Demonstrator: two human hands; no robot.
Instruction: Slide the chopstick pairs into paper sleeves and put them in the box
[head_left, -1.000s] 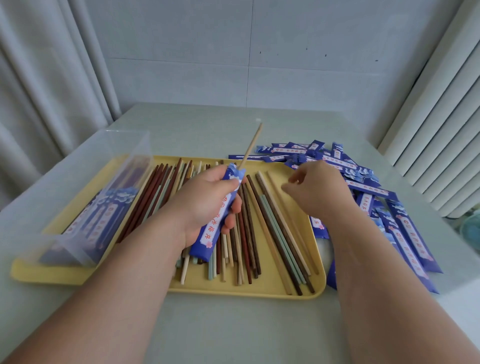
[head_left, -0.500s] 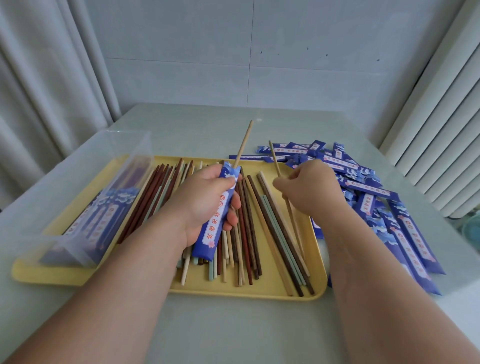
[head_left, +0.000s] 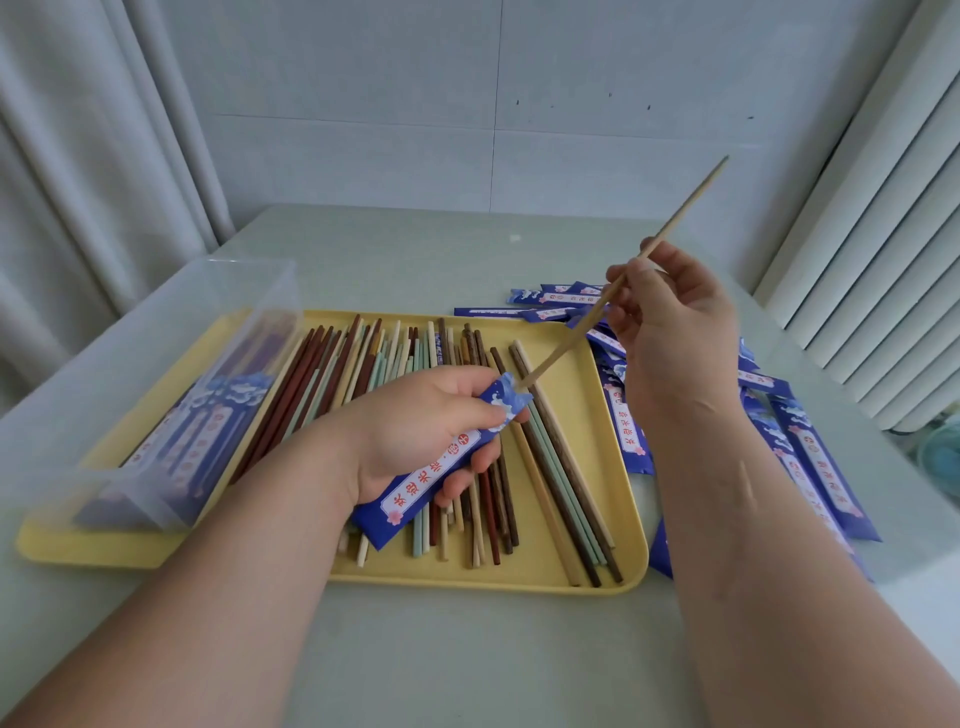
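My left hand (head_left: 415, 426) grips a blue paper sleeve (head_left: 441, 462) over the yellow tray (head_left: 613, 577). My right hand (head_left: 670, 332) pinches a light wooden chopstick (head_left: 675, 218) and holds it slanted, its lower tip at the sleeve's open mouth. I cannot see any other chopstick standing out of the sleeve. Several loose chopsticks (head_left: 374, 364) in brown, red, green and cream lie on the tray. A clear plastic box (head_left: 171, 395) stands on the tray's left end with filled sleeves inside.
A heap of empty blue sleeves (head_left: 810, 457) lies on the table to the right of the tray. Grey curtains hang at the left, a white ribbed radiator stands at the right, and a wall closes the far side.
My right hand picked a chopstick off the tray, lifted it up and to the right, and brought its tip to the sleeve's mouth. The chopstick that stuck out of the sleeve no longer shows.
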